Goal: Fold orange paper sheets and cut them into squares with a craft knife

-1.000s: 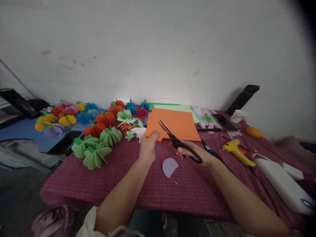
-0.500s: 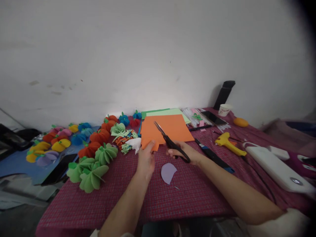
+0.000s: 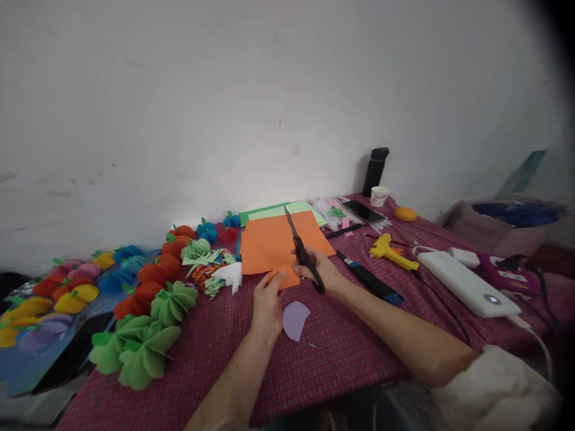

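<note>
While the left hand [image 3: 268, 302] pinches a small orange paper piece [image 3: 290, 277] just below the frame's center, the right hand [image 3: 322, 272] grips black-handled scissors [image 3: 306, 256]; cutting appears in hand, the next snip calling for a steady hold.

Black bottle [image 3: 375, 173] just behind a paper cup [image 3: 380, 197], dark phone [image 3: 363, 211] nearby

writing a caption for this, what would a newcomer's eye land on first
Probably the large orange sheet at the centre, with black scissors in the right hand and a small orange piece in the left hand. Next come the colourful paper pumpkins on the left and the yellow glue gun on the right.
</note>
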`<state>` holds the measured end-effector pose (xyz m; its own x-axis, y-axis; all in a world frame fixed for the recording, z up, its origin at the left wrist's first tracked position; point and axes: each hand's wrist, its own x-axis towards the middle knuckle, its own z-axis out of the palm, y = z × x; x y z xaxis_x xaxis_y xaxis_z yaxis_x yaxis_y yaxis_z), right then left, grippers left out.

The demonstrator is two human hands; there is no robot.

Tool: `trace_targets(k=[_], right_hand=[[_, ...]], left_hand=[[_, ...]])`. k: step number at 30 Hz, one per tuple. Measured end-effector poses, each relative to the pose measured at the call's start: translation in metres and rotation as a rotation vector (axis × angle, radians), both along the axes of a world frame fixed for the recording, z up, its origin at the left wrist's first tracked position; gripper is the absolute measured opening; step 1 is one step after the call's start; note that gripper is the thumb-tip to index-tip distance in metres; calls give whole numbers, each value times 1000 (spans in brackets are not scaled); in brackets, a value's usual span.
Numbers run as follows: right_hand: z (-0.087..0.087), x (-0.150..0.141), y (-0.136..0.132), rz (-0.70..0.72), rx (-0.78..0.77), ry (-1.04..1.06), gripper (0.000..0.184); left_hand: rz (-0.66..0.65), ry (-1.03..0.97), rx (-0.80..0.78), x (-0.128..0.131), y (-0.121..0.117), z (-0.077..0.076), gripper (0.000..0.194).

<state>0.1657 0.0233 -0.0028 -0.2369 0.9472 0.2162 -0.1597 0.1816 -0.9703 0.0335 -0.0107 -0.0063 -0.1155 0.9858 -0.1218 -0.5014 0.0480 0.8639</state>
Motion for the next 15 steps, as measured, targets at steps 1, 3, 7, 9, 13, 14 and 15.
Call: trace_targets(k=[1, 3, 7, 9, 13, 14, 15], right_hand=[[0, 1, 0, -10, 10, 13, 43], [0, 2, 1, -23, 24, 33, 41], [1, 4, 2, -29, 41, 43, 41], [1, 5, 2, -39, 46, 48, 40], [2, 7, 4, -84, 74, 64, 37], [2, 7, 4, -91, 83, 64, 36], [2, 7, 5, -97, 89, 64, 36]], left_hand=[[-16, -5, 26, 0, 0, 0, 24], [-51, -12, 76, 0, -1, 0, 21], [-60, -14, 94, 1, -1, 1, 20], [-19, 0, 96, 0, -1, 3, 19], [98, 100, 109, -2, -1, 8, 25], [110, 121, 119, -3, -1, 8, 28], [111, 136, 133, -3, -2, 9, 30]])
